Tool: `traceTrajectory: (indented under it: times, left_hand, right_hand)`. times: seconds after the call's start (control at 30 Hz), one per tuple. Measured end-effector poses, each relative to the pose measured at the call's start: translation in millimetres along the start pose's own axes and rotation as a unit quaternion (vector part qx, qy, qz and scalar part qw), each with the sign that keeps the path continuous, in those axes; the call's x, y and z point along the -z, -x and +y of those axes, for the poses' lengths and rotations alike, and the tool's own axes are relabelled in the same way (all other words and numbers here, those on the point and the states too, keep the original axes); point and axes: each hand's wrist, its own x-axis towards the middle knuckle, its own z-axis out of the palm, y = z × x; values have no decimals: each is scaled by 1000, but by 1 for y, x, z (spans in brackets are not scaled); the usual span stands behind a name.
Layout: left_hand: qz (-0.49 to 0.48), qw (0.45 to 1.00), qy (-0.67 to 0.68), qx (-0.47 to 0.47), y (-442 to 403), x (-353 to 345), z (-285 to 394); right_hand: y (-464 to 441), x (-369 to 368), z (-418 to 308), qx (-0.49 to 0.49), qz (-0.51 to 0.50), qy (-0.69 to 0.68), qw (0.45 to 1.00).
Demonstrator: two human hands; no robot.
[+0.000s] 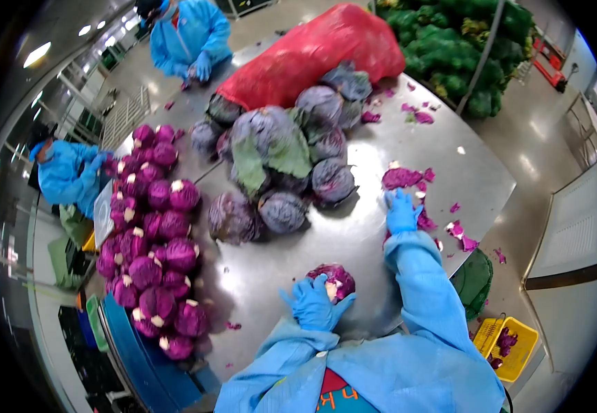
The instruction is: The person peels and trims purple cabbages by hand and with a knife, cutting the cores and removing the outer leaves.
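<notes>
My left hand [314,304], in a blue glove, grips a red cabbage [336,281] that rests on the metal table near my body. A pale cut patch shows on the cabbage. My right hand [401,212], also gloved, reaches out over the table at the right with its fingers stretched out. Its fingertips are at purple leaf scraps [401,178], and more leaf trimmings [461,236] lie to its right. Anything under the right palm is hidden.
Trimmed red cabbages [145,272] are piled at the left. Untrimmed cabbages [282,209] lie mid-table before a red mesh sack [312,55]. Green sacks [450,41] stand behind. A yellow basket [519,350] sits low right. Two co-workers [192,38] stand at the far left.
</notes>
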Motion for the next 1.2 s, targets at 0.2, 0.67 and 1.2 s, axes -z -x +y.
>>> traceTrajectory:
  times: [0.2, 0.67, 1.2]
  left_hand:
    - [68, 977, 187, -78, -6, -20, -32]
    - [14, 949, 259, -180, -10, -36, -53]
    - [-74, 928, 338, -139, -26, -61, -38]
  right_hand:
    - [47, -3, 57, -3, 16, 0, 1000]
    - [200, 27, -12, 97, -203, -339, 914]
    - [223, 31, -13, 147, -180, -208, 950]
